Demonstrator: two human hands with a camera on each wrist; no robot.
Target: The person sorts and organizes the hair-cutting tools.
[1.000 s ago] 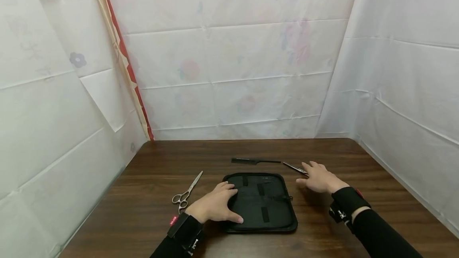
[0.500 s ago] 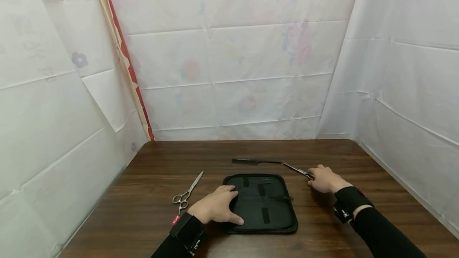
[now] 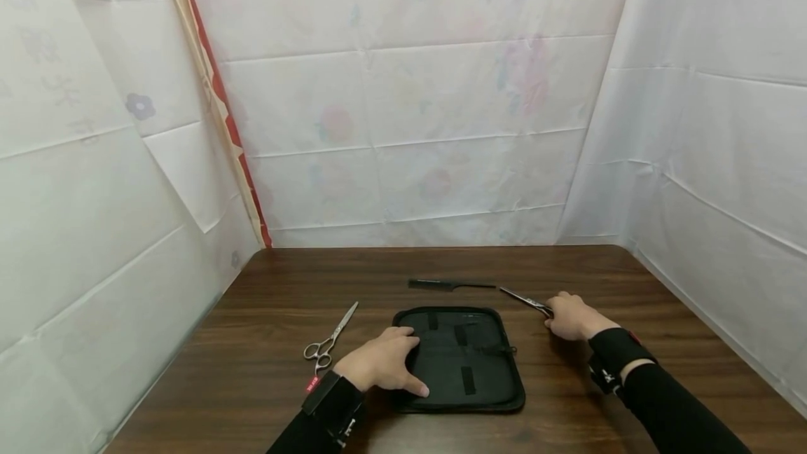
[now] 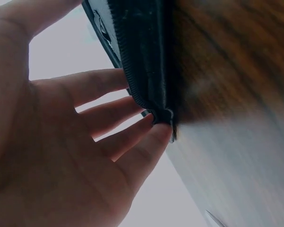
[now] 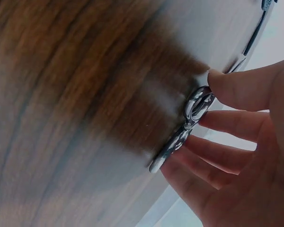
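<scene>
A black zip case (image 3: 488, 370) with elastic loops lies flat on the brown table (image 3: 252, 398). My left hand (image 3: 382, 361) rests at its left side, thumb and fingers spread along the border. From the left wrist, the fingertips touch the zipped edge of the case (image 4: 144, 56). At the right, my right hand (image 3: 572, 318) pinches the handles of slim metal scissors (image 3: 525, 299), whose blades point up and left. Close up in the right wrist view, the thumb and fingertips meet the rings of the scissors (image 5: 191, 118).
A second pair of silver scissors (image 3: 329, 343) lies left of the case, close to my left wrist. Behind the case is a black tail comb (image 3: 435, 284), its thin handle ending near the scissor tips. White sheets (image 3: 403, 181) hang around the table at the back and sides.
My right hand has moved slightly right and its fingers have closed on the scissor handles; the scissors have shifted slightly. My left hand stays at the case.
</scene>
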